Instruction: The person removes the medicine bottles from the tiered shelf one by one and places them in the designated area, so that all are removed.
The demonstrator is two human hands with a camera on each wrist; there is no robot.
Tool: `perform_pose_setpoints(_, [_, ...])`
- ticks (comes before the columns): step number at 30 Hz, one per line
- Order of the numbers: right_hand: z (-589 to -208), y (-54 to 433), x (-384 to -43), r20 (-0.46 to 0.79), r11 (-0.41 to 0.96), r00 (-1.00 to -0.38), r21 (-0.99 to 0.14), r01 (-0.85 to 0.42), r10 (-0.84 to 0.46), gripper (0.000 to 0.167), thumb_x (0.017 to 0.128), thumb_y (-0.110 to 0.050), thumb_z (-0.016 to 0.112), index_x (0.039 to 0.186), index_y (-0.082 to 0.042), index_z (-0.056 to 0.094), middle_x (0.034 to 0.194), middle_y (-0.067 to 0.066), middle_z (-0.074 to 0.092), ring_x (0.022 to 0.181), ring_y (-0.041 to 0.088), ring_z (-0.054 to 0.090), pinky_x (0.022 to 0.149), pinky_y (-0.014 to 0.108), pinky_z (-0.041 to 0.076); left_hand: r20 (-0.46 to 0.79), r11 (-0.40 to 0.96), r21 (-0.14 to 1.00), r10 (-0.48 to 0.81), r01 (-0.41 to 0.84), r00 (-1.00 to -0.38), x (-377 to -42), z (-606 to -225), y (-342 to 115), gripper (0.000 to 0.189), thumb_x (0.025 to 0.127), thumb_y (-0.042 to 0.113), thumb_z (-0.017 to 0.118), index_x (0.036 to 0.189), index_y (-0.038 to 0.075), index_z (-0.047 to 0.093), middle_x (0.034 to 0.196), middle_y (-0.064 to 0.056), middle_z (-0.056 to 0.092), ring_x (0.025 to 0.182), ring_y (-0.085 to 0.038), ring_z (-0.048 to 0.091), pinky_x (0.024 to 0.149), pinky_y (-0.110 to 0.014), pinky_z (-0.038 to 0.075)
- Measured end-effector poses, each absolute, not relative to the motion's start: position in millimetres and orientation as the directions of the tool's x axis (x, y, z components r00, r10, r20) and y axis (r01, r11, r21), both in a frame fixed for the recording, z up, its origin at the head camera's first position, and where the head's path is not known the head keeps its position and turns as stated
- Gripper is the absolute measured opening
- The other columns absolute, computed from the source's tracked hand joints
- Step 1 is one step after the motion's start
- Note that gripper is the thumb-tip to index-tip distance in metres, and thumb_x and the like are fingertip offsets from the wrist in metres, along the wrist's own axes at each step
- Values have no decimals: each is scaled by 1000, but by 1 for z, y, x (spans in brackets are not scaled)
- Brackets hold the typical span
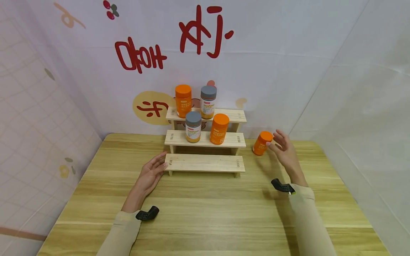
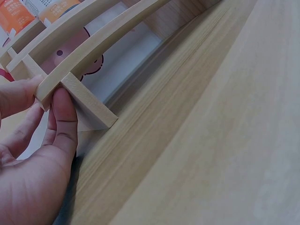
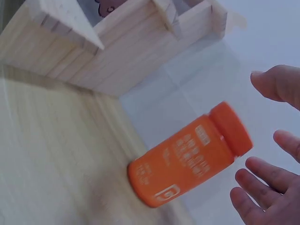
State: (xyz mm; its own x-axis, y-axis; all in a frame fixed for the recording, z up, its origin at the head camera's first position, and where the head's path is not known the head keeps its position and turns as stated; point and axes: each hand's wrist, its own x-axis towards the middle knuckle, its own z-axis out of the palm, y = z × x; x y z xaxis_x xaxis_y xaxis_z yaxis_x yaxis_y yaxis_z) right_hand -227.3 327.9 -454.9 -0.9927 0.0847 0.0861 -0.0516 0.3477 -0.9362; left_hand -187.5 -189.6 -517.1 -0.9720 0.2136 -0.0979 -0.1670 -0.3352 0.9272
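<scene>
A three-step wooden display rack (image 1: 205, 163) stands on the table. My left hand (image 1: 153, 171) pinches the left end of its lowest step, thumb above and fingers beneath, as the left wrist view shows at the step board (image 2: 61, 75). To the right of the rack an orange bottle (image 1: 261, 145) stands upright on the table, its cap and label showing in the right wrist view. Beside that bottle (image 3: 190, 159) is my right hand (image 1: 285, 151), thumb and fingers spread around the cap's side. A gap shows between fingers and bottle in the right wrist view.
On the top step stand an orange bottle (image 1: 183, 103) and a grey-capped bottle (image 1: 208, 104). The middle step holds a grey-capped bottle (image 1: 193, 128) and an orange bottle (image 1: 219, 131). A printed white cloth wall (image 1: 272, 71) rises behind the wooden table (image 1: 205, 213).
</scene>
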Motion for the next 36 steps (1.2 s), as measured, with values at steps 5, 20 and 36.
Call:
perform_pose_setpoints(5, [-441, 321, -221, 135, 355, -987, -930, -94, 91, 78, 99, -30, 71, 163, -26, 28, 166, 17, 32, 153, 33, 32, 126, 54, 25, -92, -333, 929, 217, -162, -972, -188, -518, -189, 67, 103, 3, 60, 161, 1, 27, 121, 3, 55, 104, -5, 57, 82, -17, 50])
perform_pose_setpoints(20, [-407, 295, -216, 239, 371, -971, -902, -219, 10, 73, 101, -24, 68, 162, -25, 29, 165, 13, 35, 153, 34, 32, 125, 56, 24, -99, -322, 932, 211, -165, -972, -188, -520, -189, 68, 102, 5, 62, 161, 3, 29, 124, 2, 54, 104, -4, 57, 82, -17, 49])
perform_pose_setpoints(36, [-382, 250, -229, 294, 311, -950, -897, -313, -106, 70, 101, -19, 68, 161, -24, 32, 165, 10, 37, 152, 30, 34, 126, 54, 25, -114, -334, 925, 211, -181, -971, -187, -518, -190, 66, 103, 4, 61, 161, 5, 30, 123, 3, 53, 103, -4, 55, 79, -17, 48])
